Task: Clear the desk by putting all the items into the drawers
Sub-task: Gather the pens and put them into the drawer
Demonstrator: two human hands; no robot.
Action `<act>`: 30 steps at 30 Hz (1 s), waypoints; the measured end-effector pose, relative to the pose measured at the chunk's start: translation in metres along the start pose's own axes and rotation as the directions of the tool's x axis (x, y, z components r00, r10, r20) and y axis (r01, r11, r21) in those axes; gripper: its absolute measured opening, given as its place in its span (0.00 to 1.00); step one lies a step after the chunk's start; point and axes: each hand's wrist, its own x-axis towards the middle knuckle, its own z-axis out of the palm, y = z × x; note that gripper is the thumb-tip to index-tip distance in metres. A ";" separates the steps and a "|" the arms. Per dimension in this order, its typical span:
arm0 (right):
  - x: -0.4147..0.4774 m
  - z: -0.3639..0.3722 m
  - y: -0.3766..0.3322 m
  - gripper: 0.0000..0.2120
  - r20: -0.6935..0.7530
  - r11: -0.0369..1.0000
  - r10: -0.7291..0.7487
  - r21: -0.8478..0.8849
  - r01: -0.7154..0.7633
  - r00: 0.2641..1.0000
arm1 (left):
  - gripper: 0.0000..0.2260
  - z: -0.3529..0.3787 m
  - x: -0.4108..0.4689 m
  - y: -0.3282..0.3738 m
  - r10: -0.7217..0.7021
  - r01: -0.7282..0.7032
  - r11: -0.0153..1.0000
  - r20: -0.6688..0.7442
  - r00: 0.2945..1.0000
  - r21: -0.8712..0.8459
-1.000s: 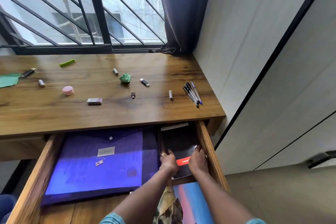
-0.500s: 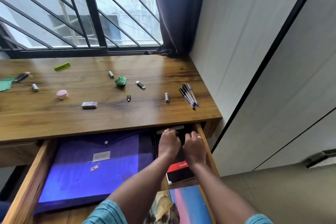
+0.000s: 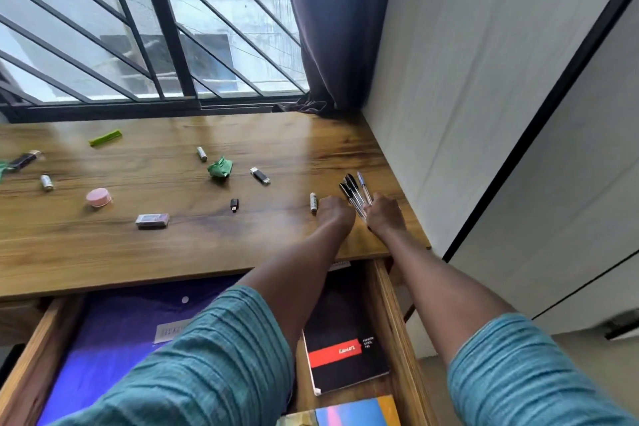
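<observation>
Black & blue plastic pens point(image 3: 355, 191) lie btwn left hand point(image 3: 334, 215) & right hand point(image 3: 385, 217), long axis pointing away; right nearer, fingers' hold unclear.

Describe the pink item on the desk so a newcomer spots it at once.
On the wooden desk below the barred window, look toward its left side. The pink tub lies left of the small grey box, the only round, pink item there.

- Desk point(image 3: 173, 245): warm brown, dark wood grain.
- Folder point(image 3: 114, 332): purple-blue.
- Notebook point(image 3: 342, 339): black with a red band.
- Pens point(image 3: 354, 192): black, the right one blue.
- Paper point(image 3: 219, 168) and far strip point(image 3: 105, 138): green.
- Tub point(image 3: 98, 197): pink.
- Sleeves point(image 3: 224, 356): teal, finely striped.
- Curtain point(image 3: 328, 28): dark grey-purple.
</observation>
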 end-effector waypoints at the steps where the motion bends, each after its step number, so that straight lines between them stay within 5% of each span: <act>1: 0.006 -0.001 -0.001 0.13 0.000 1.000 0.009 0.017 -0.009 1.000 | 0.13 0.002 0.004 0.003 -0.014 0.014 1.000 -0.004 1.000 -0.006; 20: 0.036 0.003 -0.011 0.16 0.075 0.987 0.157 -0.056 -0.153 0.985 | 0.15 0.011 0.028 0.023 -0.051 0.048 0.997 0.064 0.997 0.057; 30: 0.003 0.000 -0.008 0.07 0.239 0.970 0.228 0.033 -0.243 0.944 | 0.13 0.014 0.008 0.006 -0.058 0.061 0.998 0.078 0.995 -0.031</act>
